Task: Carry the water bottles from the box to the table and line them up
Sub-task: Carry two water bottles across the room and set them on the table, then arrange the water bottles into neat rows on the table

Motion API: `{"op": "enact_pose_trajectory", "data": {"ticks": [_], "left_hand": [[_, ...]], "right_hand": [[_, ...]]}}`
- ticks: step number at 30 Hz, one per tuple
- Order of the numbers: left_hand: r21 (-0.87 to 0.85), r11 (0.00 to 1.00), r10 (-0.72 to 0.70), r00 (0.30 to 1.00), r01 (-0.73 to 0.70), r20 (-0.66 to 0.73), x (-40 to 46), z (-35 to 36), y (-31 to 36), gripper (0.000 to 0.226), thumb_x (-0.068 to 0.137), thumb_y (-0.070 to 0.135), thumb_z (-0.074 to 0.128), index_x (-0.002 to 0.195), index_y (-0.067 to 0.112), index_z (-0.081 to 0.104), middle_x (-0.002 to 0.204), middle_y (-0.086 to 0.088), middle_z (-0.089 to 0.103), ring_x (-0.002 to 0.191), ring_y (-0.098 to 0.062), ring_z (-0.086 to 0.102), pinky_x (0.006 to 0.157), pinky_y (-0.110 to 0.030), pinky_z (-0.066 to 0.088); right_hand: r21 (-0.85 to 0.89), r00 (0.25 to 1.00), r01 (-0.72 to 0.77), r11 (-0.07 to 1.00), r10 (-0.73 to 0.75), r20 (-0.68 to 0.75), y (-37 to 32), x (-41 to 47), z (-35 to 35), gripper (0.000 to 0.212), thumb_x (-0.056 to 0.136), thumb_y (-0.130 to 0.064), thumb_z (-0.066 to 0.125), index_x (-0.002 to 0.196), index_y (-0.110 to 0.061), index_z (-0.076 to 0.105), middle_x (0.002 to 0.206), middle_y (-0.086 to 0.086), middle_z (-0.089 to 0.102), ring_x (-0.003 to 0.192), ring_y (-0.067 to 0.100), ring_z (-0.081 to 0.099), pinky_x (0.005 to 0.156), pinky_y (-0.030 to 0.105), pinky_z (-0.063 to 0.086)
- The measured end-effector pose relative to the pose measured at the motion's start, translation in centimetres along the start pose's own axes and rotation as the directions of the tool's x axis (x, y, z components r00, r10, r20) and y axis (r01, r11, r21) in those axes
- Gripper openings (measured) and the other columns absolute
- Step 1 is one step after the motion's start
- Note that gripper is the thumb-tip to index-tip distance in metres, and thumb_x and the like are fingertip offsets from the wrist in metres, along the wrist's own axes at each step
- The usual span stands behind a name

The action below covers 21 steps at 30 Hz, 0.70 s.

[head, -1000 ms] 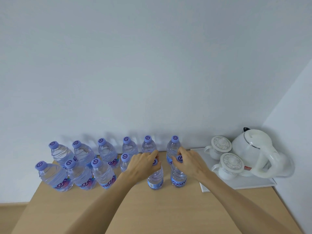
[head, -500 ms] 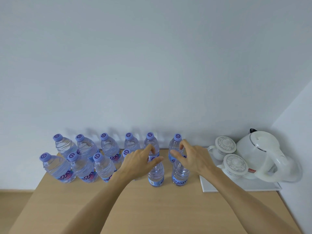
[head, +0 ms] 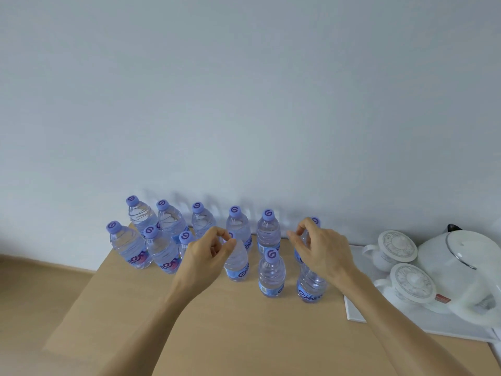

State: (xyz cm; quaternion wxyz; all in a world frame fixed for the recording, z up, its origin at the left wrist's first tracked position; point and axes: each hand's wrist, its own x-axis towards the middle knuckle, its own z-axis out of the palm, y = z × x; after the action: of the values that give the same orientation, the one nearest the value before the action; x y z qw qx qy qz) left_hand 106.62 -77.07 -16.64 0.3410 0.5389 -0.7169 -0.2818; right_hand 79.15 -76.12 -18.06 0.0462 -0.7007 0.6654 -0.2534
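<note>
The water bottles (head: 272, 275) stand upright on the worktop (head: 244, 329) in two rows close to the wall, a back row and a front row; I judge this is the lining-up the task asks for, and it looks nearly finished on this side.

The left hand (head: 207, 253) hovers over the neck of one front-row bottle (head: 236, 263). Its thumb and fingers are curled near the cap, but I cannot tell if they pinch it or only surround it.

The right hand (head: 322, 251) has loosely bent fingers above the bottle at the row's right end (head: 310, 287), holding nothing I can see. I suppose both hands stay at the caps because the top is the easiest place to shift a bottle sideways.

Hidden parts: the cap under the right hand is covered, and a back-row bottle (head: 315, 221) behind its fingers shows only its cap. The box is not in view. Right of the right hand, a white tray (head: 379, 318) with two lidded cups (head: 412, 283) and a kettle (head: 458, 264) is cut off by the edge.
</note>
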Motion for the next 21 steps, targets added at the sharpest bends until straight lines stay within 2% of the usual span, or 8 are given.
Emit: {"op": "enact_pose_trajectory", "data": {"ticks": [3, 7, 10, 12, 14, 16, 19, 21], "left_hand": [[0.006, 1.0, -0.016, 1.0, 0.016, -0.025, -1.5, -1.8, -1.1, 0.01, 0.094, 0.035, 0.061, 0.086, 0.032, 0.055, 0.059, -0.004, 0.052, 0.049, -0.006, 0.04, 0.047, -0.016, 0.036], [0.008, 0.998, -0.055, 0.994, 0.056, -0.09, -3.0, -4.9, -3.2, 0.009, 0.094, 0.034, 0.06, 0.087, 0.032, 0.056, 0.056, 0.008, 0.051, 0.05, -0.006, 0.042, 0.049, -0.013, 0.037], [0.004, 0.998, -0.059, 0.991, 0.06, -0.124, -3.7, -7.6, -5.1, 0.009, 0.093, 0.035, 0.061, 0.087, 0.031, 0.056, 0.061, -0.001, 0.052, 0.051, -0.006, 0.039, 0.049, -0.015, 0.035], [-0.004, 0.998, -0.066, 0.988, 0.066, -0.137, -3.9, -9.6, -6.4, 0.01, 0.094, 0.032, 0.062, 0.086, 0.031, 0.055, 0.059, 0.001, 0.051, 0.051, -0.007, 0.039, 0.049, -0.015, 0.035], [-0.017, 0.998, -0.068, 0.988, 0.066, -0.142, -4.0, -11.7, -7.8, 0.01, 0.094, 0.03, 0.062, 0.085, 0.03, 0.055, 0.057, 0.006, 0.049, 0.051, -0.006, 0.039, 0.049, -0.014, 0.035], [-0.006, 0.998, -0.055, 0.989, 0.055, -0.138, -4.0, -14.1, -9.6, 0.01, 0.094, 0.031, 0.061, 0.086, 0.028, 0.056, 0.058, 0.002, 0.05, 0.051, -0.007, 0.039, 0.05, -0.013, 0.035], [-0.029, 0.998, -0.06, 0.993, 0.058, -0.106, -3.9, -17.7, -12.6, 0.01, 0.094, 0.034, 0.061, 0.088, 0.027, 0.056, 0.064, -0.006, 0.054, 0.053, -0.006, 0.039, 0.05, -0.016, 0.035], [-0.042, 0.997, -0.072, 0.994, 0.069, -0.08, -3.5, -20.0, -14.5, 0.008, 0.094, 0.033, 0.061, 0.089, 0.03, 0.056, 0.062, 0.001, 0.055, 0.053, -0.006, 0.04, 0.05, -0.016, 0.035]], "right_hand": [[0.062, 1.0, 0.026, 0.998, -0.027, 0.005, -1.9, 0.4, 1.3, 0.032, 0.093, -0.059, 0.041, 0.087, -0.029, 0.046, 0.048, -0.013, 0.048, 0.047, 0.005, 0.05, 0.048, 0.025, 0.036], [0.105, 0.995, 0.082, 0.991, -0.087, 0.042, -5.8, 1.4, 2.7, 0.029, 0.094, -0.056, 0.043, 0.086, -0.028, 0.045, 0.055, -0.008, 0.054, 0.054, 0.01, 0.055, 0.051, 0.033, 0.045], [0.099, 0.993, 0.11, 0.989, -0.114, 0.033, -9.0, 2.3, 3.9, 0.026, 0.096, -0.051, 0.049, 0.084, -0.028, 0.046, 0.053, -0.009, 0.052, 0.051, 0.01, 0.051, 0.048, 0.027, 0.038], [0.107, 0.994, 0.105, 0.989, -0.108, 0.023, -11.2, 2.8, 4.9, 0.024, 0.096, -0.048, 0.051, 0.083, -0.029, 0.045, 0.053, -0.01, 0.051, 0.05, 0.006, 0.047, 0.049, 0.024, 0.036], [0.124, 0.995, 0.093, 0.988, -0.097, 0.023, -13.7, 3.4, 6.0, 0.025, 0.095, -0.049, 0.051, 0.083, -0.028, 0.046, 0.053, -0.011, 0.049, 0.05, 0.005, 0.047, 0.052, 0.027, 0.04], [0.12, 0.996, 0.077, 0.99, -0.08, 0.028, -16.3, 4.0, 7.4, 0.027, 0.095, -0.049, 0.051, 0.083, -0.025, 0.048, 0.051, -0.01, 0.048, 0.052, 0.008, 0.049, 0.052, 0.033, 0.043], [0.114, 0.998, 0.057, 0.992, -0.06, 0.022, -20.2, 5.0, 9.6, 0.025, 0.096, -0.047, 0.053, 0.083, -0.027, 0.047, 0.051, -0.009, 0.048, 0.051, 0.007, 0.048, 0.049, 0.032, 0.04], [0.124, 0.999, 0.042, 0.991, -0.046, 0.026, -22.7, 5.8, 11.0, 0.024, 0.096, -0.045, 0.054, 0.083, -0.027, 0.048, 0.053, -0.009, 0.05, 0.053, 0.008, 0.05, 0.051, 0.033, 0.041]]}}
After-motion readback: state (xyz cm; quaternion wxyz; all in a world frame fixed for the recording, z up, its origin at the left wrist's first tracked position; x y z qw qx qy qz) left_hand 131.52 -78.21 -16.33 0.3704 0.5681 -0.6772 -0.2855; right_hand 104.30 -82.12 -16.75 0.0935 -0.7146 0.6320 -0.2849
